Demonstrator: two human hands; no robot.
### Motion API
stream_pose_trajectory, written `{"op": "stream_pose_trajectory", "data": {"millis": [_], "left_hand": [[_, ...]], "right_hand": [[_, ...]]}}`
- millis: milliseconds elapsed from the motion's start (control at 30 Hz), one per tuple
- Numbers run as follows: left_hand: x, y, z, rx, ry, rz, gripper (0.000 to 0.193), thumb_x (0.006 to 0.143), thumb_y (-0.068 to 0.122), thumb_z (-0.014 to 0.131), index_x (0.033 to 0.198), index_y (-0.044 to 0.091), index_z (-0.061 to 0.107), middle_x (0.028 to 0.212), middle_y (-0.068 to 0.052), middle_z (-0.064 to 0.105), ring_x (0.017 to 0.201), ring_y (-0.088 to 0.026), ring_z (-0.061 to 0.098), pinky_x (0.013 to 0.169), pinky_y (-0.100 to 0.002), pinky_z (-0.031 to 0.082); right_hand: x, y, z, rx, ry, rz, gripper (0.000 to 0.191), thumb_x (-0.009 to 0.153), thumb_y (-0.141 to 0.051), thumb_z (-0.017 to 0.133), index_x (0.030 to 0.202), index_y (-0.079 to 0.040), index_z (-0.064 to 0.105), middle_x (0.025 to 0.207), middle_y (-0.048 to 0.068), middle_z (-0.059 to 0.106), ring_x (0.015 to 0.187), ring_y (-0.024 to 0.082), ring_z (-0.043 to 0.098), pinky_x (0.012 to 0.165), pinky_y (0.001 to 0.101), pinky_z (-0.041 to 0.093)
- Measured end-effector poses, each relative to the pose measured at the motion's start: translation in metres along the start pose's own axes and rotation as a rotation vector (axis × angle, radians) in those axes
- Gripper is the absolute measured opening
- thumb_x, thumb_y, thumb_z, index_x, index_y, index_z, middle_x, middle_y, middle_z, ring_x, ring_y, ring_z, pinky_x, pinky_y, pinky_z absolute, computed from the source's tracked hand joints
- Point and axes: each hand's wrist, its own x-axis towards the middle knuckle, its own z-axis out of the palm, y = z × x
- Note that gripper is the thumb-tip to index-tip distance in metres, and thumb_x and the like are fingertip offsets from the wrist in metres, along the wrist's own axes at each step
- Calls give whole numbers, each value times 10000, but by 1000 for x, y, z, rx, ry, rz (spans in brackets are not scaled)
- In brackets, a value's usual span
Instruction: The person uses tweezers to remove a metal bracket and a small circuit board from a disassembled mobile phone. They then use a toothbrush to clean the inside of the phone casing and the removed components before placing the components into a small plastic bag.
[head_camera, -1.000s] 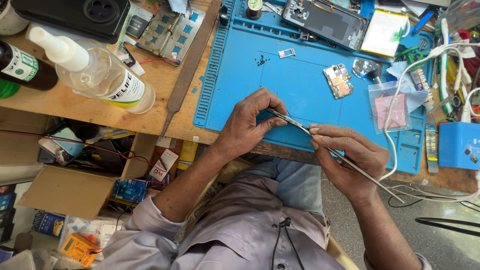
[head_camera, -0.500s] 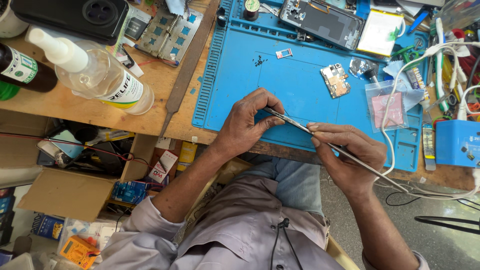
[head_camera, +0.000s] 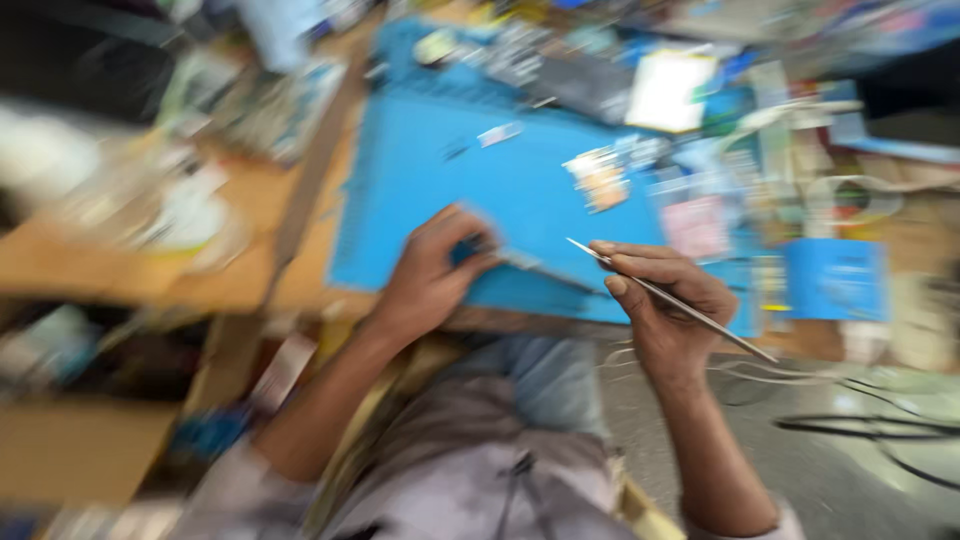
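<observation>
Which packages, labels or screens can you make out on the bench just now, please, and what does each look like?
White card or packet: top of the blue mat, squarish, too blurred to tell more.
Blue box: right of the mat, flat, rectangular.
Pink packet: right part of the mat, small, pale.
Dark phone-like slab: left of the white card, screen blurred.
Everything else is motion-smeared.

The picture is very blurry. The right hand (head_camera: 665, 305) pinches long thin metal tweezers (head_camera: 670, 298), whose tip points toward ten o'clock over the blue mat (head_camera: 500, 190) on the wooden surface (head_camera: 150, 270). The left hand (head_camera: 430, 275) rests on the mat's near edge, at nine o'clock from the right hand, curled around something small and blue that I cannot make out.
</observation>
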Motion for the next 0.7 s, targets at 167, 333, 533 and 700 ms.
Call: {"op": "stream_pose_trajectory", "data": {"millis": [167, 333, 533, 700], "left_hand": [[3, 13, 2, -4, 37, -71, 166, 855, -45, 698, 996, 28, 647, 945, -90, 659, 885, -217, 665, 800, -326, 520], [7, 18, 8, 134, 96, -150, 158, 854, -36, 721, 990, 26, 668, 920, -85, 674, 862, -210, 661, 785, -331, 512], [5, 12, 8, 106, 55, -191, 123, 874, 20, 724, 988, 48, 690, 943, -69, 703, 912, -207, 686, 778, -351, 526], [7, 15, 5, 90, 43, -111, 139, 864, 13, 717, 993, 52, 684, 973, -66, 709, 944, -200, 697, 800, -344, 535]], "right_hand": [[19, 0, -48, -206, 55, 554, 278, 919, -115, 724, 1156, -1, 637, 726, 131, 747, 634, 187, 716, 563, 308, 545], [26, 15, -45, -569, -120, 705, 542, 846, -270, 783, 1296, -80, 547, 685, 139, 727, 623, 286, 730, 566, 379, 548], [81, 28, -109, -1027, 198, 378, 201, 952, -188, 630, 1102, -147, 757, 925, 183, 755, 799, 356, 746, 707, 473, 586], [132, 45, -131, -1322, 111, 385, 203, 819, -174, 739, 997, -80, 765, 938, 231, 737, 898, 438, 707, 816, 537, 554]]}}
